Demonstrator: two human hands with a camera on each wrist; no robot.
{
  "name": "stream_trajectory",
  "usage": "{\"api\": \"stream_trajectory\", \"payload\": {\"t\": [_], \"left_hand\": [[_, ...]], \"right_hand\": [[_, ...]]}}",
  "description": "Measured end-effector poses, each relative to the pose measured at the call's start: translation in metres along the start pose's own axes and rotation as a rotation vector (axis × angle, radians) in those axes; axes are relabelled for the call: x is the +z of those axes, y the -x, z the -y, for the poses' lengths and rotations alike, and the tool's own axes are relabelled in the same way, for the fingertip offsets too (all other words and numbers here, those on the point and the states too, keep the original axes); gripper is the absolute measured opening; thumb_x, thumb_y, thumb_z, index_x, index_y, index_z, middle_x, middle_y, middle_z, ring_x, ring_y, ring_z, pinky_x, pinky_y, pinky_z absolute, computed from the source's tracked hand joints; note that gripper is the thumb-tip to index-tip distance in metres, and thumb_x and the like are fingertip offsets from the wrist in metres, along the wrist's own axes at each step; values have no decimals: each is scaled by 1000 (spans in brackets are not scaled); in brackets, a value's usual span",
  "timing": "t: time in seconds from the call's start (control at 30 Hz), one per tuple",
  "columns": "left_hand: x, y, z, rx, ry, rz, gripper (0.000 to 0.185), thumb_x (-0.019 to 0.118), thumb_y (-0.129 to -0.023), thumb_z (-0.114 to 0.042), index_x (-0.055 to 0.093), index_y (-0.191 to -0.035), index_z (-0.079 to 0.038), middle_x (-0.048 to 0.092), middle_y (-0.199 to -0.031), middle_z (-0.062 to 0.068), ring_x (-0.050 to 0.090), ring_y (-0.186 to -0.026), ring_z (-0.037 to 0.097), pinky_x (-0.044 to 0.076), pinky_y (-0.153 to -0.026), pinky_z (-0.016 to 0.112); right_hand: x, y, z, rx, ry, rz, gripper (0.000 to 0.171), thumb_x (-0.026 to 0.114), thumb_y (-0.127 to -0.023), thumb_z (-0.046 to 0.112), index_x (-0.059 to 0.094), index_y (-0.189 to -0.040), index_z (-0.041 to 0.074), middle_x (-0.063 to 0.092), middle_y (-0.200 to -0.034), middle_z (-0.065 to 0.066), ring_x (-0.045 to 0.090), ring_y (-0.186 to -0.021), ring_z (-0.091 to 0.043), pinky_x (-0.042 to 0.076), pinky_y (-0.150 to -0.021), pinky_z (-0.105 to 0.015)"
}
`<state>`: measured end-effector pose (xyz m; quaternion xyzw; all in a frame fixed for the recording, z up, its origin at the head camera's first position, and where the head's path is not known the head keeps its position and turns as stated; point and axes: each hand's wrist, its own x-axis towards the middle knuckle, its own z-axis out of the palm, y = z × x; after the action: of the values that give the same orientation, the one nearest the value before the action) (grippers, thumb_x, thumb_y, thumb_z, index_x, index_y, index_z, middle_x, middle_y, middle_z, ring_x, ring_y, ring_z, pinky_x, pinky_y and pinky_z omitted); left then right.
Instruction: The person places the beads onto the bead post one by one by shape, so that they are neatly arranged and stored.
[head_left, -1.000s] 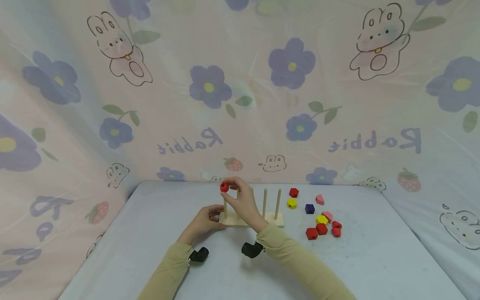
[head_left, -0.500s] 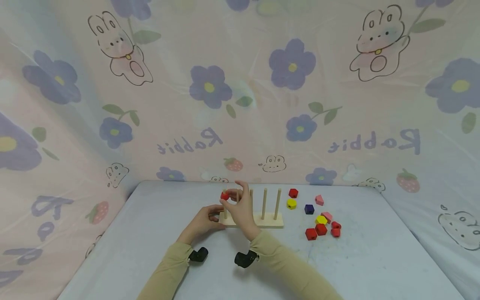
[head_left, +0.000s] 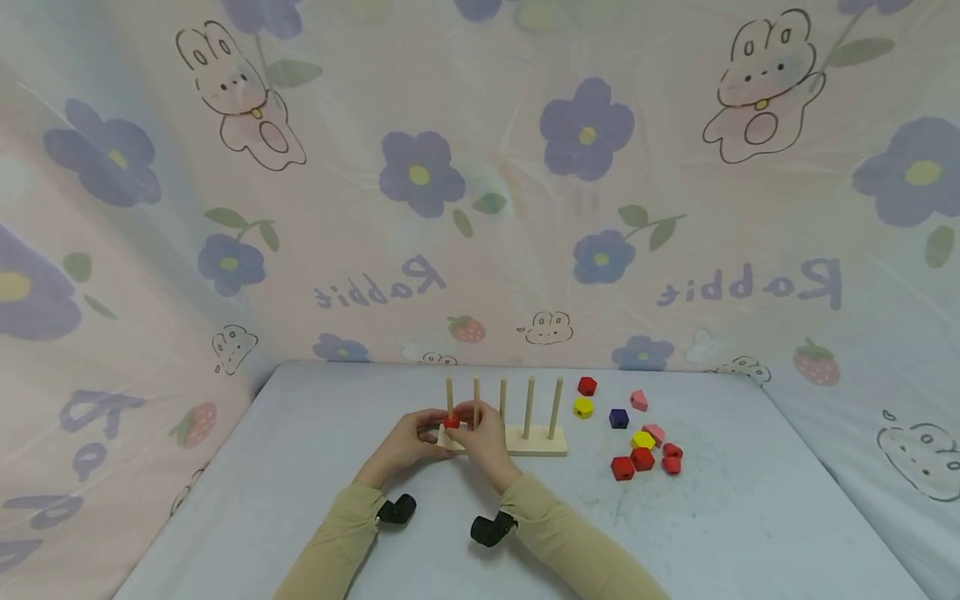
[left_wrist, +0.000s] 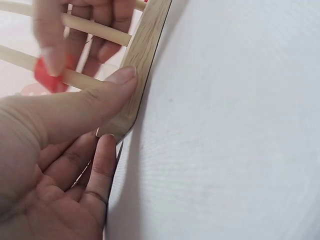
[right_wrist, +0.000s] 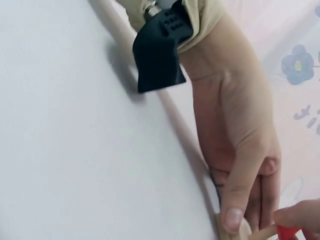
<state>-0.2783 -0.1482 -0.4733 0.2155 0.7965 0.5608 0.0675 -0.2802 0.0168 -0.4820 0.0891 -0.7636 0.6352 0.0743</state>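
Note:
A wooden peg rack [head_left: 546,443] with several upright pegs stands on the table. My left hand [head_left: 405,442] grips the rack's left end; in the left wrist view its thumb [left_wrist: 117,82] lies along the wooden base [left_wrist: 145,55], with fingers around the end. A red bead [head_left: 452,422] is threaded on the leftmost peg [head_left: 450,396], low down near the base. My right hand [head_left: 487,437] pinches this bead, its thumb against the bead in the left wrist view. The right wrist view shows the left hand on the rack and only a bit of red bead [right_wrist: 288,233].
Right of the rack lie loose beads: red [head_left: 587,386], yellow [head_left: 583,407], dark purple [head_left: 618,418] and pink [head_left: 638,400]. Closer to me is a cluster with a yellow bead [head_left: 642,440] and several red ones [head_left: 622,468]. A patterned curtain [head_left: 510,250] hangs behind the table.
The right hand has brought the red bead from above the leftmost peg's tip down along it to near the base. My left hand has stayed on the rack's end.

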Motion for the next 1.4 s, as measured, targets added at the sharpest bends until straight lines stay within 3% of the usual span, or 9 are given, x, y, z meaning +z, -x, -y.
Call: {"api": "stream_trajectory", "payload": {"t": [0.1, 0.23, 0.47, 0.6, 0.77, 0.9, 1.0, 1.17, 1.4], "left_hand": [[0, -1, 1, -8, -1, 7, 56, 78, -74, 5, 55, -125, 8, 60, -119, 25, 62, -89, 39, 51, -82, 42], [1, -3, 4, -21, -14, -8, 57, 78, -73, 6, 55, -125, 7, 60, -120, 24, 62, -87, 36, 51, -79, 35], [2, -12, 28, -13, -18, -19, 62, 79, -71, 8, 53, -128, 7, 58, -123, 24, 63, -87, 25, 53, -75, 26], [-1, -12, 34, -20, -7, -9, 64, 80, -73, 3, 52, -130, 5, 57, -125, 22, 62, -87, 23, 52, -76, 27], [-1, -7, 24, -24, 5, -6, 63, 78, -74, 7, 50, -130, 8, 55, -125, 26, 61, -94, 31, 53, -81, 34], [0, -9, 33, -35, -9, -31, 64, 79, -73, 6, 50, -131, 6, 56, -125, 25, 62, -96, 30, 53, -82, 32], [1, -9, 34, -33, -27, -46, 64, 80, -72, 4, 52, -130, 4, 56, -125, 22, 63, -95, 26, 53, -81, 29], [-1, -6, 33, -37, -47, -48, 63, 81, -72, 2, 54, -129, 1, 57, -125, 21, 62, -98, 26, 53, -85, 33], [-4, -3, 32, -44, -62, -30, 61, 80, -75, 0, 54, -130, 0, 56, -128, 18, 59, -106, 32, 50, -91, 42]], "right_hand": [[-1, 0, -4, 3, 5, 12, 26, 74, -73, -11, 63, -96, -5, 65, -93, -14, 62, -93, -32, 52, -82, -43], [-2, 1, -6, -14, -27, 20, 27, 71, -73, -15, 62, -97, -6, 65, -95, -17, 62, -95, -35, 51, -86, -48], [-10, 5, -3, -37, -93, 78, 37, 69, -77, -14, 56, -112, -10, 62, -106, -25, 59, -104, -41, 49, -88, -51], [-19, 8, -4, -53, -44, 127, 47, 68, -79, -12, 51, -123, -8, 61, -114, -25, 56, -111, -39, 48, -92, -47], [-37, 21, 5, -131, 56, 197, 61, 70, -78, -11, 42, -133, -10, 53, -126, -29, 49, -119, -42, 40, -101, -49], [-58, 40, 30, -172, 82, 250, 65, 69, -78, -13, 38, -135, -12, 47, -129, -35, 45, -120, -50, 36, -100, -58], [-75, 49, 32, -185, 94, 272, 65, 68, -78, -13, 40, -136, -9, 50, -127, -32, 46, -119, -48, 36, -101, -58], [-113, 54, 10, -224, 185, 291, 61, 72, -81, -6, 45, -135, 1, 56, -124, -20, 54, -114, -35, 44, -97, -49], [-185, 63, 9, -233, 289, 243, 50, 73, -81, -4, 55, -126, 4, 62, -117, -14, 59, -107, -29, 49, -92, -45]]}}
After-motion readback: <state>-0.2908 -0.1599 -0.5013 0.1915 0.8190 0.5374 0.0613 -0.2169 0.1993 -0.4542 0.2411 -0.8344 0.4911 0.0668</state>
